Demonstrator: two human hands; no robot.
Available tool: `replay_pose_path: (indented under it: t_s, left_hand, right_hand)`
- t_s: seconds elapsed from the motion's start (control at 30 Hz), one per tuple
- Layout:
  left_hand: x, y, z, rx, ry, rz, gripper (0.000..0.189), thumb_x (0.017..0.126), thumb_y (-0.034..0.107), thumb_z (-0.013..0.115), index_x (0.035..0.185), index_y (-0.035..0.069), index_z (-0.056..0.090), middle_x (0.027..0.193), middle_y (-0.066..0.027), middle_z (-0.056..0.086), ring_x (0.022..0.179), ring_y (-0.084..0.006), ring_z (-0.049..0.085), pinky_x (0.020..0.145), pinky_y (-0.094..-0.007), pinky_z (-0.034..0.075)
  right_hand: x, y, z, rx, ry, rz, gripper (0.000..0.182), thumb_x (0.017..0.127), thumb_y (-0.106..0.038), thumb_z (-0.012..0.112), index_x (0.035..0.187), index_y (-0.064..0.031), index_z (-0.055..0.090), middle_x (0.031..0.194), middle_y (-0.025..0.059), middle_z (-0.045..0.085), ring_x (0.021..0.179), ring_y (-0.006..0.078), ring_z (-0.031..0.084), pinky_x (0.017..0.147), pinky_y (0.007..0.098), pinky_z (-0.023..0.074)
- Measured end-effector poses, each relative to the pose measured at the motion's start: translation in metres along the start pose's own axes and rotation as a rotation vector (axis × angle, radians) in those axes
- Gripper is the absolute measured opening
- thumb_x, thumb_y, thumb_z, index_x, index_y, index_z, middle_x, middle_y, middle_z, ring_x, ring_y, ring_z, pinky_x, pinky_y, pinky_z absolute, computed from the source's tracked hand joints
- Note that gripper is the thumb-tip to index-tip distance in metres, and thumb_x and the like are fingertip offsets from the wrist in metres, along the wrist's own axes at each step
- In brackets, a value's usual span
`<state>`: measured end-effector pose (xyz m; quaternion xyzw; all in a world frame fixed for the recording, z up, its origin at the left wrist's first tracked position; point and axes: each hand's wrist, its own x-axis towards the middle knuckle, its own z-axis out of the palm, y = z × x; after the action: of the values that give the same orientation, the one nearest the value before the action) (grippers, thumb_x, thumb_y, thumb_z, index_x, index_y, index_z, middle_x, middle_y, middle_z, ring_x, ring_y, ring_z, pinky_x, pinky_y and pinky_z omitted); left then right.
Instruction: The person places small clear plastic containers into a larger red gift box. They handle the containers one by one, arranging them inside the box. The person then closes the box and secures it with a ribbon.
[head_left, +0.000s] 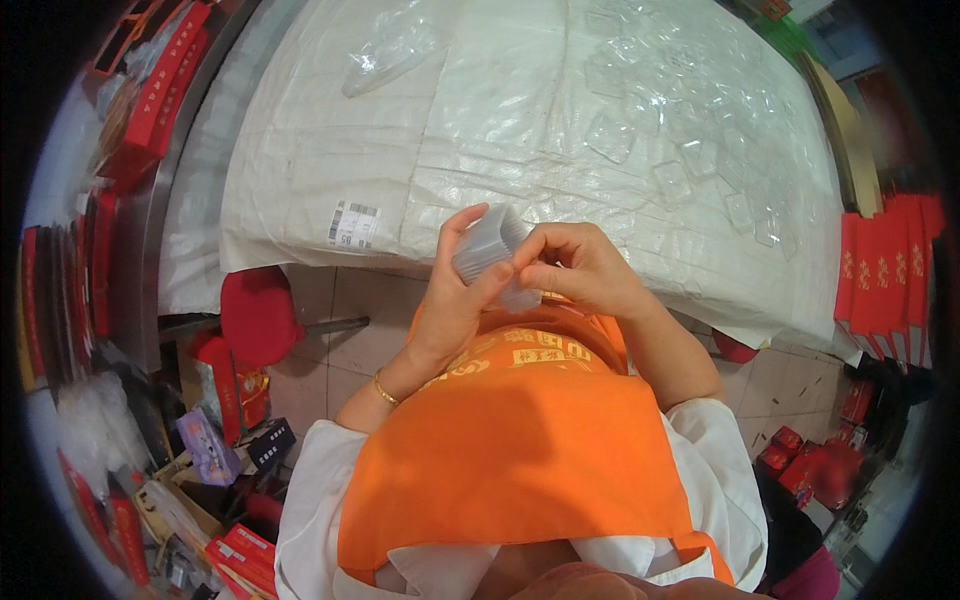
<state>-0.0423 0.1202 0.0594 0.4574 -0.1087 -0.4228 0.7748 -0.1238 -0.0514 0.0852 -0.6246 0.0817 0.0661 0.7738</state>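
My left hand (457, 292) is wrapped around a stack of thin, clear plastic pieces (484, 247), held above the near edge of the covered table. A gold bracelet is on that wrist. At the stack's right side is my right hand (581, 266), its thumb and forefinger brought together near the pieces' edges; whether something thin is pinched there cannot be told. Many clear plastic pieces (611, 139) lie scattered over the table's right half. Toward the table's far left part lies a crumpled clear plastic bag (390, 56).
A white woven plastic sheet (322, 165) covers the table and bears a printed label (354, 225). Red boxes (881, 262) stand at the right. A red stool (259, 315) is below the table's left edge; boxes and bags crowd the lower left floor.
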Motion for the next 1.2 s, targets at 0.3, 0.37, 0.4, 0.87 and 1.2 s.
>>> replay_pose_path:
  t_s: [0.3,0.37,0.4,0.87,1.2]
  left_hand:
    - [0.001,-0.001,-0.001,-0.062,-0.026,-0.023,0.065,0.086,0.013,0.069,0.139,0.012,0.032,0.123,-0.0091,0.048,0.112,-0.0171,0.049,0.093,-0.0325,0.046]
    - [0.002,-0.001,0.0,-0.057,-0.028,-0.017,0.064,0.086,0.013,0.069,0.139,0.012,0.032,0.123,-0.0089,0.048,0.112,-0.0171,0.049,0.091,-0.032,0.047]
    - [0.002,-0.002,0.0,-0.049,-0.027,-0.012,0.064,0.086,0.013,0.069,0.139,0.012,0.032,0.123,-0.0088,0.048,0.112,-0.0171,0.049,0.09,-0.0317,0.047]
    - [0.006,0.0,0.003,0.035,0.054,-0.044,0.061,0.088,0.012,0.065,0.139,0.016,0.031,0.121,-0.0067,0.046,0.105,-0.0164,0.052,0.075,-0.0303,0.053]
    - [0.005,-0.001,0.007,0.042,0.033,-0.027,0.063,0.086,0.011,0.066,0.139,0.014,0.032,0.122,-0.0099,0.047,0.109,-0.018,0.052,0.082,-0.0318,0.051]
  right_hand:
    - [0.001,0.01,-0.004,0.062,-0.002,-0.035,0.011,0.087,-0.008,0.064,0.093,0.001,0.068,0.084,0.0031,0.066,0.08,0.008,0.06,0.072,0.0231,0.0482]
    - [0.0,0.01,-0.003,0.06,0.013,-0.047,0.012,0.088,-0.008,0.063,0.093,0.0012,0.068,0.084,0.0037,0.066,0.079,0.0079,0.06,0.072,0.023,0.0483]
    - [0.0,0.008,-0.003,-0.012,0.03,-0.051,0.011,0.088,-0.008,0.062,0.092,0.0012,0.067,0.083,0.0036,0.066,0.079,0.0078,0.06,0.071,0.0233,0.0483]
    - [0.013,0.007,-0.094,0.098,0.77,-0.23,0.019,0.091,-0.021,0.059,0.102,-0.0058,0.062,0.086,0.0005,0.061,0.064,0.0033,0.044,0.053,0.0194,0.035]
    - [0.001,-0.002,-0.006,0.001,-0.046,-0.014,0.011,0.084,-0.011,0.068,0.088,-0.0015,0.064,0.08,0.0005,0.062,0.076,0.0068,0.056,0.069,0.0233,0.0461]
